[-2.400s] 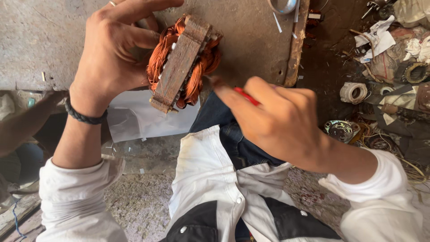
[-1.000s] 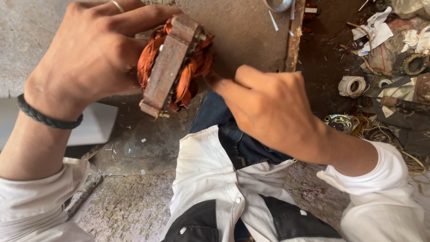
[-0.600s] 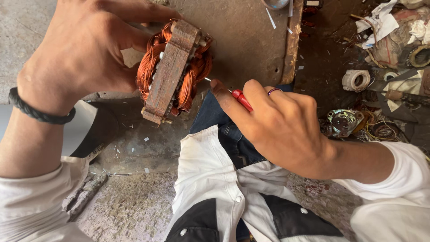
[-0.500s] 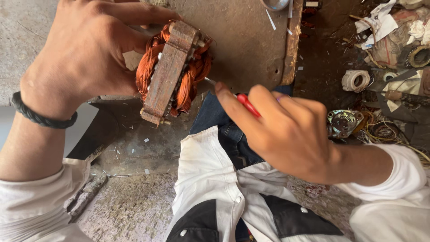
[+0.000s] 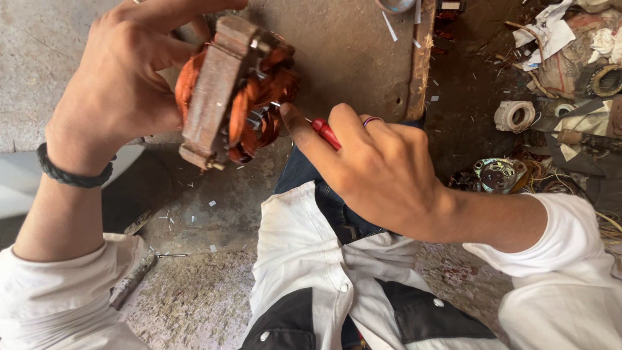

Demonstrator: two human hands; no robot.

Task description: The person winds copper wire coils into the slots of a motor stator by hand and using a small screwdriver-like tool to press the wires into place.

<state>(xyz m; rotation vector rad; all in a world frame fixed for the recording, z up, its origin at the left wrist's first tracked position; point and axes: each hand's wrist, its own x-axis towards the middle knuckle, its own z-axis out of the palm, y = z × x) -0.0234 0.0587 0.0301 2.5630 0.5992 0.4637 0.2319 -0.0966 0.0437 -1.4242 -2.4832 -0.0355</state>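
Left hand [image 5: 123, 84] grips the rusty laminated motor stator with copper-orange windings [image 5: 233, 97] up off the tabletop [image 5: 350, 52], end coils turned rightward so the right hand [image 5: 382, 168], pinching a thin red-handled tool [image 5: 326, 133], can pick at them.

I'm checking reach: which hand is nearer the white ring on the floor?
Right. The right hand is nearer the white ring; the left hand is across the motor stator.
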